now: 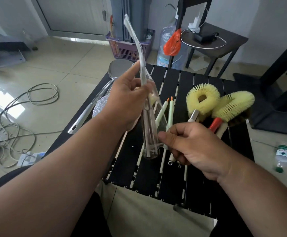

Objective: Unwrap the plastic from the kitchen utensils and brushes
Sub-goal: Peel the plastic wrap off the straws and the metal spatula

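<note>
My left hand [129,101] grips a long clear plastic sleeve [147,106] at its middle, above the black slatted table [171,182]. The sleeve's flattened upper end rises toward the top of the view; its open lower end hangs near the tabletop with thin white sticks inside. My right hand [188,144] pinches pale green thin brushes [169,113] with orange tips, close beside the sleeve's lower end. Two yellow looped bristle brushes [206,101] lie on the table's far right, one with a metal handle, one with a red handle [215,124].
A metal ladle [105,93] and a glittery silver scouring pad [100,106] lie at the table's left edge. Cables [19,117] sprawl on the tiled floor at left. A purple basket [130,48], a water jug and a dark side table stand behind. A small bottle [282,156] lies at right.
</note>
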